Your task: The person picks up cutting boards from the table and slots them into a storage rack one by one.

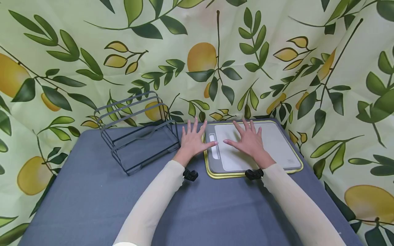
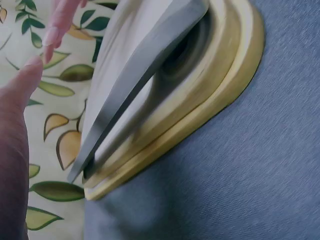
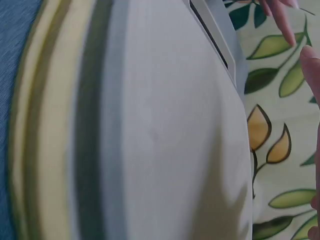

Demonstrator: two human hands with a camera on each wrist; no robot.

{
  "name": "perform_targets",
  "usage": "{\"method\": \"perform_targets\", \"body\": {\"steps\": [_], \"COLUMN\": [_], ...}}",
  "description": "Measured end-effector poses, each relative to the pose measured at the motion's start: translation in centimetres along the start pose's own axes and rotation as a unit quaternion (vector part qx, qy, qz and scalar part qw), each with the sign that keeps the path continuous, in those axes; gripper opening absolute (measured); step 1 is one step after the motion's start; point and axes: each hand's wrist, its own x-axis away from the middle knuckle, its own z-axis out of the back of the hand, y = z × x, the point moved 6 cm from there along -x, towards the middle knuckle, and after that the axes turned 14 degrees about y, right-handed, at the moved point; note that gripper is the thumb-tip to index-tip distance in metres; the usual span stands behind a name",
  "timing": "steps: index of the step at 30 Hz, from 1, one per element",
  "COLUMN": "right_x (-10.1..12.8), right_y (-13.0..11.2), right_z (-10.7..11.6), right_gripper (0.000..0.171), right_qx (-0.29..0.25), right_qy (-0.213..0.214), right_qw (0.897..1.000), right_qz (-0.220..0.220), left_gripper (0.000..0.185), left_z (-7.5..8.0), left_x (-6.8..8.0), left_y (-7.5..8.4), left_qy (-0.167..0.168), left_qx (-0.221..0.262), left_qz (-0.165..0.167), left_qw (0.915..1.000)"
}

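Observation:
Two flat, rounded boards that look like cutting boards lie stacked on the table. The top cutting board is white with a grey border and has a handle slot near its left end. Yellow edging of the stack shows in the left wrist view. My left hand, fingers spread, is over the stack's left end. Over the middle of the white surface is my right hand, also spread, its thumb pointing toward the left thumb. Neither hand holds anything; whether they touch the board is unclear.
A dark grey wire rack with several upright loops stands left of the boards, near my left hand. Blue-grey cloth covers the table. Behind it hangs a curtain printed with leaves and fruit.

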Motion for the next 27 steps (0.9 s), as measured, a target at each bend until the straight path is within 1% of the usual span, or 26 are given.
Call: {"method": "perform_targets", "body": {"steps": [5, 9, 12, 17, 21, 27], "right_x": [1.1, 1.9, 2.7, 4.2, 4.9, 6.3], "right_y": [1.6, 3.4, 4.9, 7.5, 9.0, 11.1], "right_z": [0.6, 1.2, 1.6, 2.2, 2.8, 3.2], "right_gripper": [0.102, 0.101, 0.101, 0.097, 0.092, 0.085], "right_qx": [-0.008, -0.011, -0.024, -0.045, -0.053, -0.087], "right_qy": [0.020, 0.035, 0.043, 0.065, 0.091, 0.131], "right_qw": [1.000, 0.999, 0.998, 0.995, 0.992, 0.979], "right_qz": [-0.014, -0.028, -0.043, -0.062, -0.076, -0.128], "left_gripper": [0.106, 0.108, 0.109, 0.108, 0.107, 0.109], "left_z": [0.0, -0.3, -0.6, -1.1, -1.5, -2.0], "left_x": [1.0, 1.7, 2.2, 3.1, 3.6, 4.1], "left_y": [0.7, 1.2, 1.3, 1.4, 1.4, 1.1], "left_qy": [-0.002, 0.002, 0.001, -0.008, -0.005, 0.011], "left_qx": [0.030, 0.043, 0.058, 0.090, 0.114, 0.159], "left_qz": [-0.002, -0.004, 0.000, 0.015, 0.028, 0.059], "left_qw": [0.9995, 0.9991, 0.9983, 0.9958, 0.9930, 0.9855]}}
